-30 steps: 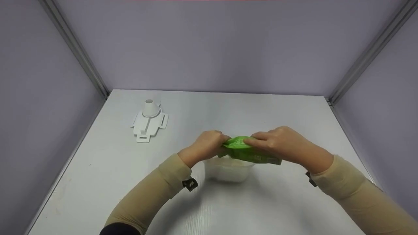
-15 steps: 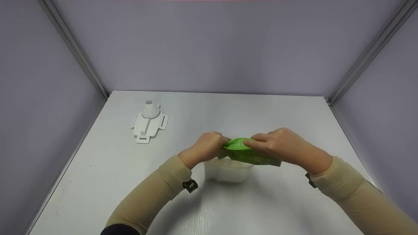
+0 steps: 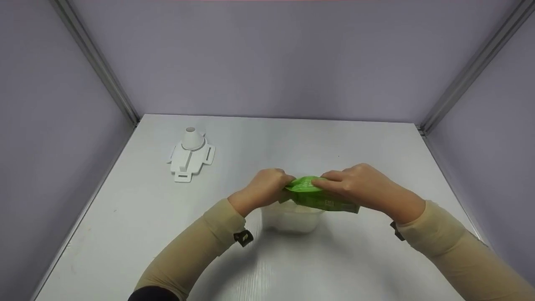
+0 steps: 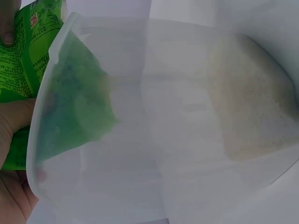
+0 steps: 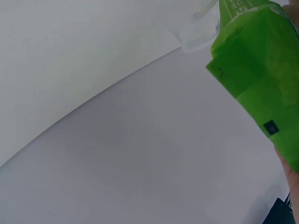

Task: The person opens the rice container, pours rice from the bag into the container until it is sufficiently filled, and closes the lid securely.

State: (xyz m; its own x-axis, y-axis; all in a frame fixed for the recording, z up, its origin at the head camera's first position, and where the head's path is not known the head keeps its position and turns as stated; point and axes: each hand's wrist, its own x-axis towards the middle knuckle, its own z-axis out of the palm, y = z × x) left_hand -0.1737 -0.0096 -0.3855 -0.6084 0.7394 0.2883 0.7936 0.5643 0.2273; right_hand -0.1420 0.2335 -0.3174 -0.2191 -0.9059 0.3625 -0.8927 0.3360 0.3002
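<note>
Centrally, crumpled bright green pouch (image 3: 319, 197), pinched by left hand (image 3: 263, 188) and right hand (image 3: 361, 184), above translucent tub (image 3: 292, 219).

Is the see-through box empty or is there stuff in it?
Not empty. The left wrist view shows a pile of whitish grains lying inside the clear box, under the green bag.

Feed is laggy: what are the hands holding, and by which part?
Both hold the green pouch: left hand and right hand pinch its top edge, above the clear container.
</note>
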